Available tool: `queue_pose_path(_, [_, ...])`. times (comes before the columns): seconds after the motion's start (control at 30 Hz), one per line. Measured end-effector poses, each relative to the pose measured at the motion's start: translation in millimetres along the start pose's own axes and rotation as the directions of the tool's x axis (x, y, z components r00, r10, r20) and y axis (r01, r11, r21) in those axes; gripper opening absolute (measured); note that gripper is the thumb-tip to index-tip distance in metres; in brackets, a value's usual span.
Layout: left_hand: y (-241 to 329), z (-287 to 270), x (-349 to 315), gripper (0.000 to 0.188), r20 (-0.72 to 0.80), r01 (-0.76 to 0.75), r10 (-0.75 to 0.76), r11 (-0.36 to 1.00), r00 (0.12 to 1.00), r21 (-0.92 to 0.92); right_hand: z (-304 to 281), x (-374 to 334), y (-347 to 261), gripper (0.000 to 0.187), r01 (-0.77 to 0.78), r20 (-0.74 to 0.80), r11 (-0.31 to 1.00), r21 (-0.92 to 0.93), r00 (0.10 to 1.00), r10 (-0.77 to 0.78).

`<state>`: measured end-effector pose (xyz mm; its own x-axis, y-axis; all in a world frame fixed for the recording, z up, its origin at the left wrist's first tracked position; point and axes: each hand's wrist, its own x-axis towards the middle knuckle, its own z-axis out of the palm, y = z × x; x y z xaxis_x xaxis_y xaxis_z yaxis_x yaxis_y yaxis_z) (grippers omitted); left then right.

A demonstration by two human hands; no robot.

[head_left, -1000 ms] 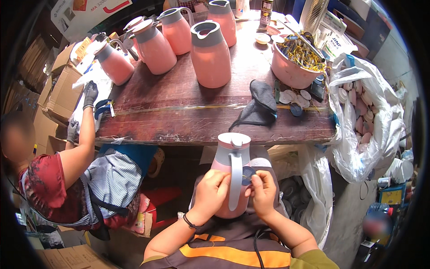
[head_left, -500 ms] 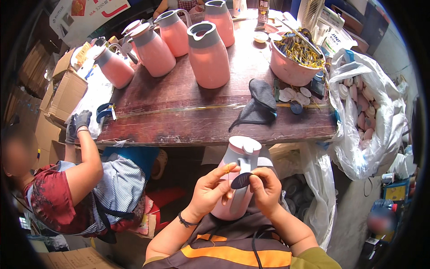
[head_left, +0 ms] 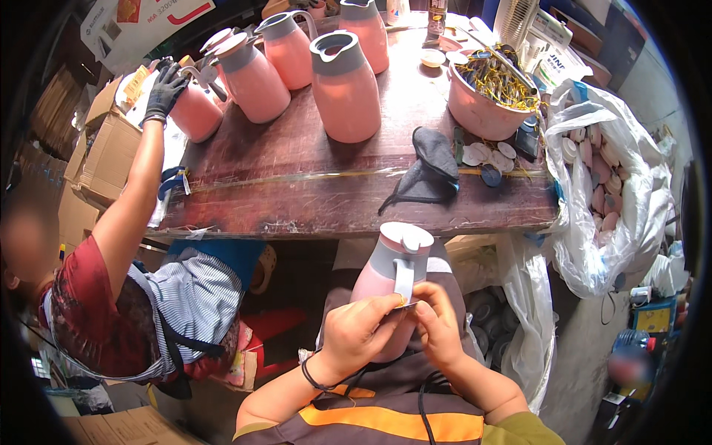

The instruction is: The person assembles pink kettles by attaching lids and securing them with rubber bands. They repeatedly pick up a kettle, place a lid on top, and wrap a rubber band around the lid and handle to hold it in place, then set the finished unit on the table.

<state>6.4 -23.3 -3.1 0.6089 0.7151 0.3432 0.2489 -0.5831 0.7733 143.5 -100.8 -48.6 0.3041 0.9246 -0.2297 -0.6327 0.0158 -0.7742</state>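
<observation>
While the pink jug (head_left: 393, 285) with its grey collar and white handle stands upright in the person's lap, below the near edge of the wooden table (head_left: 297, 185), both bare hands close on it from the front. The left hand (head_left: 360, 334) curls narrowly, thumb and forefinger pinching a small thin piece against the lower end of the handle; the right hand (head_left: 437, 326) meets it from the other side, fingertips pinched on the same spot, so the two touch.

On the tabletop, a dark grey cloth (head_left: 426, 167) lies near the near edge, with flat round discs (head_left: 486, 157) just beside it. A pink bowl (head_left: 486, 104) full of yellowish bits sits toward the right edge. More pink jugs (head_left: 345, 85) stand across the far half. At the left edge, a co-worker's gloved hand (head_left: 163, 93) rests on one jug (head_left: 196, 111). A clear plastic bag (head_left: 604, 185) of pale lids hangs off the right edge.
</observation>
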Motion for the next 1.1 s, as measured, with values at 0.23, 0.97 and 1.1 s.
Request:
queue_pose_path(0.23, [-35,-26,34,0.011,-0.243,0.246,-0.410,0.826,0.879,-0.507,-9,-14,1,0.035,-0.029,-0.011,0.999,-0.030,1.000,0.028])
queue_pose_path(0.97, [-38,-7,27,0.021,0.055,0.325,-0.490,0.486,0.870,-0.811,-3,22,-34,0.033,0.182,0.119,0.583,-0.792,0.982,-0.145])
queue_pose_path(1.1, [-15,-43,21,0.014,-0.175,0.165,-0.488,0.575,0.855,-0.801,15,14,-49,0.040,0.371,0.205,0.686,-0.626,0.927,-0.314])
